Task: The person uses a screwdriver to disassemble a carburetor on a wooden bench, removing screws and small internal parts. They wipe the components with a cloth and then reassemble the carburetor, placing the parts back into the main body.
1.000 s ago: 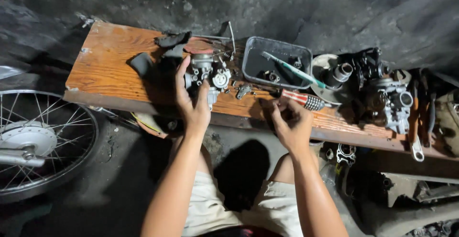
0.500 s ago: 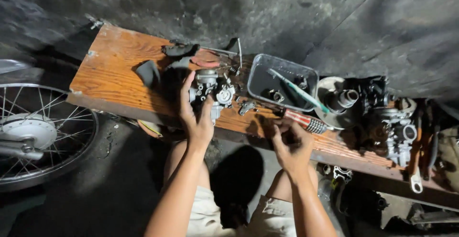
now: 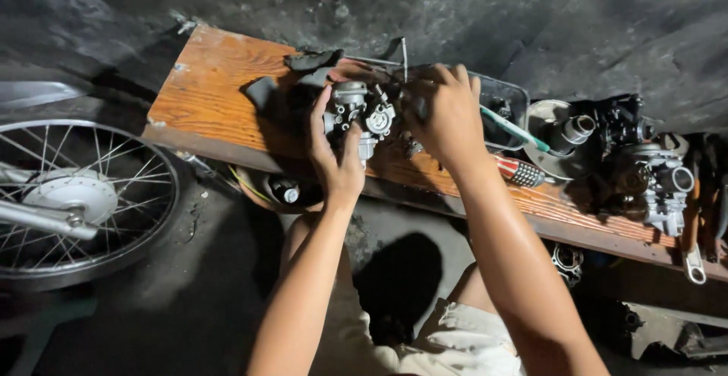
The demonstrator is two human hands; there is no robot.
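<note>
A small metal carburettor (image 3: 362, 116) stands on a wooden board (image 3: 212, 95). My left hand (image 3: 334, 156) grips its left side, fingers curled up around the body. My right hand (image 3: 447, 114) is at the carburettor's right side, fingers bunched against it; whether it holds a small part or tool is hidden by the fingers. A red-handled screwdriver (image 3: 519, 171) lies on the board just right of my right wrist.
Behind my right hand sits a dark plastic tray (image 3: 508, 99) with a green-handled tool (image 3: 516, 129). More engine parts (image 3: 652, 171) and a spanner (image 3: 691, 251) crowd the board's right end. A spoked wheel (image 3: 76, 194) stands at the left. Black rubber pieces (image 3: 311, 61) lie behind the carburettor.
My right hand has moved up from the board's front edge near the screwdriver to the carburettor's right side. My left hand has stayed on the carburettor. The camera view has shifted closer.
</note>
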